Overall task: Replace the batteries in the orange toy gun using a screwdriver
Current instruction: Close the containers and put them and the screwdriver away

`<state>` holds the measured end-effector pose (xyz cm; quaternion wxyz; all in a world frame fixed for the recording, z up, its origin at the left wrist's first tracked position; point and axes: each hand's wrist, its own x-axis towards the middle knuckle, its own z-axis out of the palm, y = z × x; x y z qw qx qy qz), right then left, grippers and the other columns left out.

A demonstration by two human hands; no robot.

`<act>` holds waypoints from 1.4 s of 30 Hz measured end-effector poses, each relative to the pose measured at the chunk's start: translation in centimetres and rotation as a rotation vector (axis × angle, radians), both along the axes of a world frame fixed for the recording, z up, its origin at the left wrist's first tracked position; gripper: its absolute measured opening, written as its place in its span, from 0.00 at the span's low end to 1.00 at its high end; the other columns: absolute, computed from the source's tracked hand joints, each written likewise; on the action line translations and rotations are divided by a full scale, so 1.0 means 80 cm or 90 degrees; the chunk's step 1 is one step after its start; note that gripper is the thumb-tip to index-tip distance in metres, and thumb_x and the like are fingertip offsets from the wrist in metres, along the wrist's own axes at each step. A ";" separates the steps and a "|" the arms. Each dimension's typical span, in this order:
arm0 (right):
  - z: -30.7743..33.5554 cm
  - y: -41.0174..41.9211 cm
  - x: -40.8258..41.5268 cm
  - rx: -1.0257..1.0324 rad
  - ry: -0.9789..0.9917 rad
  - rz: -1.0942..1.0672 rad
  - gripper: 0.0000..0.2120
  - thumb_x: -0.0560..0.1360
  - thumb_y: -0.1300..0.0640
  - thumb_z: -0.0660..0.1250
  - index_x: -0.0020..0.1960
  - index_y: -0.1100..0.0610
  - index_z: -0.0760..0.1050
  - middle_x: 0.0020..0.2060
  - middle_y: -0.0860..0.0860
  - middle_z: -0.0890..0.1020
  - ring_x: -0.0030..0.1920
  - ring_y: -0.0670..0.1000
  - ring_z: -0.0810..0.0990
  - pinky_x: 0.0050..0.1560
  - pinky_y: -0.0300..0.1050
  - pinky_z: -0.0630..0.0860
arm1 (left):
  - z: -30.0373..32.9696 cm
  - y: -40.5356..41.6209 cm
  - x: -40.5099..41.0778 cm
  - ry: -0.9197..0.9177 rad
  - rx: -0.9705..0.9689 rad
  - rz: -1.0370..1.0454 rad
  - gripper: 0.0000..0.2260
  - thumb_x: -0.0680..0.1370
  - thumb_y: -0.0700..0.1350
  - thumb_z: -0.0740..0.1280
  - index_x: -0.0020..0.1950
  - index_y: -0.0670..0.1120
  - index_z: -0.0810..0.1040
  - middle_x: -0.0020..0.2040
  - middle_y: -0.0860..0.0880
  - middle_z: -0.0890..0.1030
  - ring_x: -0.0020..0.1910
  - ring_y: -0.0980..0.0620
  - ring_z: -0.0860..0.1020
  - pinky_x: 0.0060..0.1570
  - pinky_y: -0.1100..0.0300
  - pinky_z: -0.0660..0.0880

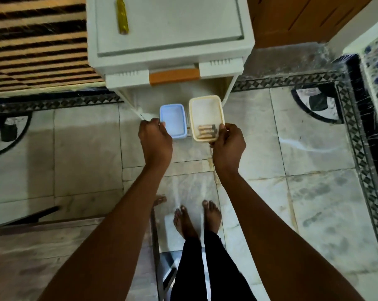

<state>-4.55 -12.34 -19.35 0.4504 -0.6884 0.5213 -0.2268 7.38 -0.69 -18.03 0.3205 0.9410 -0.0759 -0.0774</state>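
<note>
My left hand (154, 137) grips the near left edge of a small blue plastic box (173, 120), which looks empty. My right hand (227, 144) pinches the near right corner of a cream plastic box (205, 109); several batteries (207, 131) lie at its near end. Both boxes are held side by side above the floor, in front of a white plastic table (168, 55). A yellow-handled screwdriver (122, 17) lies on the table top at the back left. An orange piece (174, 76) shows under the table's front edge; I cannot tell whether it is the toy gun.
The floor (314, 192) is pale marble with a patterned black border. A striped mat (32, 40) lies at the left, a brown wooden door (303, 18) at the back right. My bare feet (196, 220) stand below the hands. A dark metal frame (155, 246) runs beside my left leg.
</note>
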 end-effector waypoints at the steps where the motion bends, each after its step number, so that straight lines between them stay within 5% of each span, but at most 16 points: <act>1: -0.014 -0.004 0.014 -0.001 -0.005 -0.002 0.22 0.83 0.41 0.54 0.54 0.55 0.79 0.46 0.56 0.82 0.42 0.60 0.85 0.44 0.62 0.84 | -0.019 -0.007 0.017 0.003 0.006 0.004 0.16 0.82 0.47 0.60 0.43 0.38 0.82 0.40 0.38 0.82 0.40 0.41 0.83 0.44 0.48 0.81; 7: -0.069 -0.035 0.103 0.015 -0.003 -0.059 0.17 0.80 0.45 0.57 0.45 0.54 0.79 0.40 0.59 0.85 0.39 0.62 0.86 0.45 0.64 0.84 | -0.076 -0.046 0.097 0.041 0.010 0.034 0.07 0.80 0.39 0.66 0.51 0.37 0.83 0.53 0.37 0.83 0.53 0.39 0.84 0.52 0.47 0.82; 10: -0.083 -0.050 0.135 0.077 -0.021 -0.132 0.12 0.80 0.52 0.66 0.39 0.52 0.75 0.41 0.58 0.85 0.42 0.64 0.87 0.47 0.63 0.85 | -0.104 -0.058 0.125 0.068 -0.017 0.050 0.06 0.78 0.38 0.67 0.45 0.37 0.81 0.47 0.38 0.84 0.45 0.41 0.85 0.48 0.45 0.84; 12: -0.084 -0.056 0.145 0.143 -0.075 -0.207 0.06 0.79 0.56 0.72 0.45 0.55 0.77 0.40 0.53 0.82 0.44 0.62 0.87 0.45 0.62 0.86 | -0.119 -0.064 0.138 0.073 -0.064 0.078 0.09 0.77 0.42 0.66 0.42 0.38 0.81 0.43 0.40 0.84 0.42 0.42 0.85 0.44 0.45 0.85; 17: -0.067 -0.054 0.150 0.297 -0.248 -0.311 0.20 0.73 0.66 0.79 0.57 0.61 0.71 0.41 0.50 0.76 0.31 0.50 0.84 0.38 0.54 0.87 | -0.144 -0.079 0.162 0.169 -0.221 0.202 0.10 0.69 0.46 0.70 0.45 0.41 0.84 0.43 0.42 0.86 0.42 0.44 0.87 0.44 0.48 0.86; 21: -0.058 -0.056 0.158 0.366 -0.293 -0.374 0.24 0.71 0.69 0.80 0.55 0.58 0.67 0.47 0.54 0.75 0.36 0.54 0.84 0.41 0.54 0.88 | -0.098 -0.087 0.137 0.270 -0.364 0.251 0.05 0.76 0.38 0.73 0.42 0.42 0.78 0.40 0.45 0.83 0.31 0.54 0.85 0.45 0.54 0.85; 23: -0.058 -0.060 0.164 0.387 -0.304 -0.395 0.24 0.71 0.69 0.80 0.55 0.57 0.67 0.49 0.55 0.74 0.38 0.54 0.83 0.42 0.54 0.88 | -0.092 -0.090 0.132 0.325 -0.431 0.241 0.10 0.80 0.36 0.69 0.40 0.45 0.74 0.40 0.46 0.82 0.26 0.60 0.81 0.49 0.55 0.84; 27: -0.053 -0.070 0.170 0.392 -0.310 -0.405 0.23 0.71 0.68 0.80 0.53 0.57 0.67 0.49 0.56 0.75 0.42 0.57 0.85 0.43 0.54 0.88 | -0.074 -0.107 0.124 0.342 -0.473 0.291 0.09 0.78 0.35 0.69 0.40 0.43 0.74 0.31 0.50 0.84 0.33 0.48 0.83 0.52 0.47 0.84; 29: -0.054 -0.072 0.170 0.383 -0.336 -0.407 0.20 0.73 0.67 0.78 0.51 0.58 0.67 0.49 0.58 0.77 0.39 0.56 0.85 0.41 0.52 0.88 | -0.069 -0.108 0.117 0.338 -0.492 0.312 0.07 0.79 0.35 0.70 0.42 0.41 0.75 0.37 0.47 0.83 0.37 0.44 0.84 0.52 0.45 0.84; 33: -0.054 -0.059 0.148 0.314 -0.244 -0.358 0.12 0.76 0.60 0.75 0.48 0.55 0.71 0.44 0.54 0.83 0.41 0.55 0.87 0.51 0.59 0.86 | -0.078 -0.084 0.094 0.238 -0.383 0.274 0.14 0.73 0.48 0.70 0.52 0.40 0.83 0.42 0.45 0.85 0.41 0.45 0.86 0.52 0.45 0.84; 36: -0.043 -0.044 0.116 0.215 -0.205 -0.268 0.08 0.75 0.60 0.74 0.46 0.52 0.75 0.45 0.52 0.86 0.47 0.52 0.88 0.57 0.60 0.84 | -0.043 -0.063 0.044 0.080 -0.301 0.153 0.06 0.77 0.46 0.71 0.52 0.46 0.83 0.44 0.51 0.85 0.44 0.51 0.86 0.51 0.52 0.83; 39: -0.009 -0.024 0.082 0.066 -0.224 -0.143 0.06 0.77 0.61 0.73 0.51 0.60 0.77 0.41 0.49 0.83 0.42 0.43 0.82 0.52 0.47 0.83 | 0.010 -0.038 0.003 -0.089 -0.329 0.031 0.05 0.81 0.41 0.69 0.54 0.43 0.82 0.47 0.50 0.84 0.45 0.56 0.83 0.46 0.63 0.80; 42: 0.034 -0.011 0.063 -0.101 -0.268 -0.025 0.05 0.79 0.63 0.72 0.51 0.62 0.77 0.41 0.52 0.82 0.41 0.48 0.82 0.45 0.46 0.81 | 0.060 -0.023 0.000 -0.262 -0.347 -0.063 0.03 0.82 0.38 0.68 0.54 0.39 0.80 0.46 0.47 0.82 0.43 0.53 0.80 0.42 0.63 0.76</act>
